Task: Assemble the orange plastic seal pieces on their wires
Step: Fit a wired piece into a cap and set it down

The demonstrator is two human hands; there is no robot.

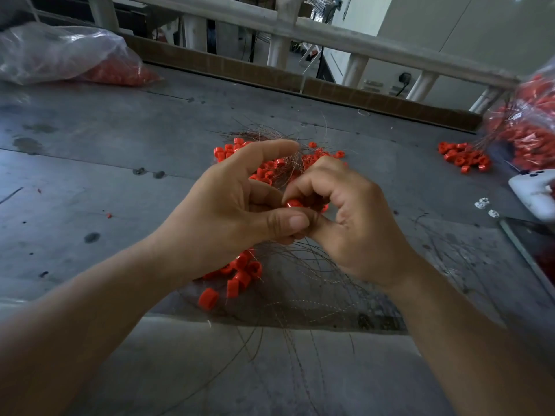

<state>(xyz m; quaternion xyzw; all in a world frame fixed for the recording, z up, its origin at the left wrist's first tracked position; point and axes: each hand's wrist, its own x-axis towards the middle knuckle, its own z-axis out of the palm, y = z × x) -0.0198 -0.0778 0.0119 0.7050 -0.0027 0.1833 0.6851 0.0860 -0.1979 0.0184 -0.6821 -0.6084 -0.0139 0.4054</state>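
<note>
My two hands meet over the middle of the grey table (90, 163). Between their fingertips sits one orange seal piece (293, 203). My left hand (237, 205) has its thumb pressed under the piece, index finger raised above. My right hand (351, 217) curls its fingers round the piece from the right. Thin wires (303, 283) trail down from the hands towards the table's front edge. A pile of loose orange seal pieces (270, 166) lies behind the hands, and a smaller cluster of orange pieces (237, 277) lies below my left wrist.
A clear bag of orange pieces (63, 55) lies at the back left. Another bag with wired seals (528, 124) sits at the right edge, a small heap of orange seals (464, 157) beside it. A white device (534, 193) rests at the right. A cardboard strip (270, 73) borders the far edge.
</note>
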